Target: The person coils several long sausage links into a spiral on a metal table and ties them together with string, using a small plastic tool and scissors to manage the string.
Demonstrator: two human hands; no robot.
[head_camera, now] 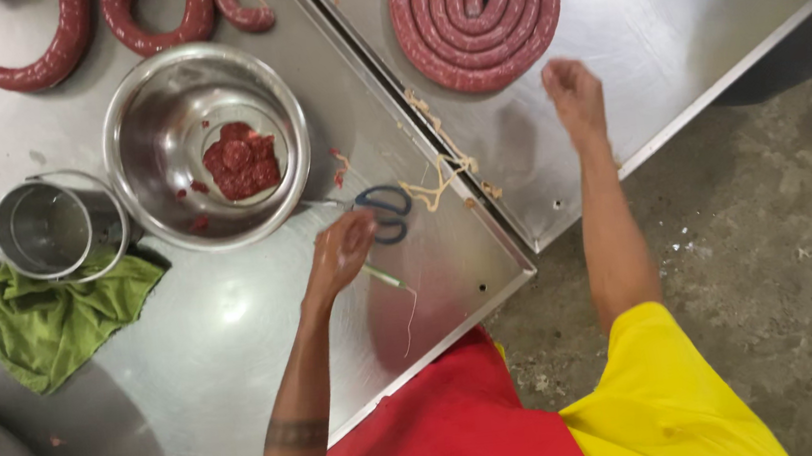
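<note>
On the near steel table (241,376), by its front corner, the left hand (340,250) is gripping a thin needle-like tool (386,278) w/ a pale thread (412,320) trailing off toward the edge; fingers are curled round it, though the view is too blurred to say exactly how it's being pinched. Blue-handled scissors (384,212) are lying just beside that hand, touching a tangle of string (441,179). The right hand (573,95) is hovering loosely open, holding nothing, just beside the coiled sausage (475,15) on the 2nd steel table (704,6). Step looks like tying or sewing off; the next move is probably calling for a steady needle hand. A steel bowl (153,114) w/ red mince, a small pot (54,230), a green cloth (33,317) and 3 curved sausages (144,29) are sitting farther back; concrete floor (780,249) is showing below.
</note>
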